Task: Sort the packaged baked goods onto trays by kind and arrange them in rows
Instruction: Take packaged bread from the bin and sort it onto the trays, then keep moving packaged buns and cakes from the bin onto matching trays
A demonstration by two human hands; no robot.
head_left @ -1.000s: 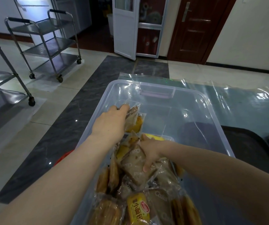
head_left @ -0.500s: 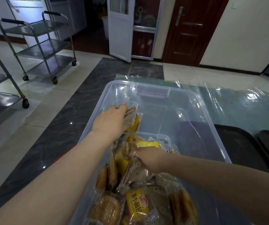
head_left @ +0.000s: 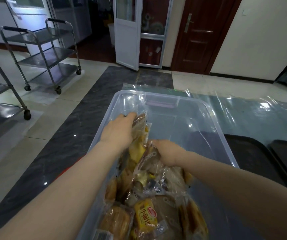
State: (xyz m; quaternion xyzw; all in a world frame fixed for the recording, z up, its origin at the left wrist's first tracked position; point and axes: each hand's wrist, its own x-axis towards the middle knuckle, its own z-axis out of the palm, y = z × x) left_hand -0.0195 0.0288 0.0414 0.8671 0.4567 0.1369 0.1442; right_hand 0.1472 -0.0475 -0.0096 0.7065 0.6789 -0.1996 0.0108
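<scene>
The packaged baked goods (head_left: 144, 193) lie heaped at the near end of a clear plastic bin (head_left: 213, 118), a jumble of brown loaves, golden pastries and one yellow-wrapped bun (head_left: 145, 216) with red branding. None has reached a tray. The left hand (head_left: 117, 131) grips a clear-wrapped brown pastry (head_left: 139, 121) held upright at the far edge of the heap, fingers curled round its top. The right hand (head_left: 164, 151) is buried in the pile, its fingers closed on a crinkled wrapper (head_left: 148, 157) of a brown item; the fingertips themselves are hidden. Two dark trays (head_left: 253, 156) sit to the right of the bin, side by side, on a table under clear plastic sheeting (head_left: 243, 110). Steel trolleys (head_left: 40, 54) stand on the tiled floor beyond. Assessment: the picking step is in hand, sorting barely begun. The next move calls for lifting each packet clear of its neighbours, confirming kind, and carrying it across the bin wall to the trays.
</scene>
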